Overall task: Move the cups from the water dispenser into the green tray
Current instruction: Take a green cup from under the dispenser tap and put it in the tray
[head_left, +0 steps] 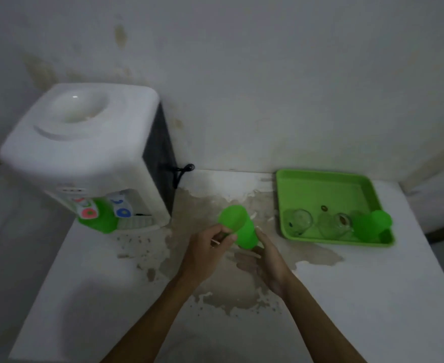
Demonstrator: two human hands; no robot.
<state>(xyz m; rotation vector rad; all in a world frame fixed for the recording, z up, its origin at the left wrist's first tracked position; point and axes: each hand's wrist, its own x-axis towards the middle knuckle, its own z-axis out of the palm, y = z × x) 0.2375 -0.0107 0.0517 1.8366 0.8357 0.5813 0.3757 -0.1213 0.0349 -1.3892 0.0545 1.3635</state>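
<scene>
A green plastic cup is tilted in mid-air over the table's middle, held between both hands. My left hand grips its left side near the rim. My right hand touches its base from the right. Another green cup stands under the taps of the white water dispenser at the left. The green tray at the right holds a green cup lying on its side and two clear glasses.
The white table has a large worn brown patch between dispenser and tray. A black cord hangs at the dispenser's back right. A stained wall closes the far side. The table's right edge drops off beyond the tray.
</scene>
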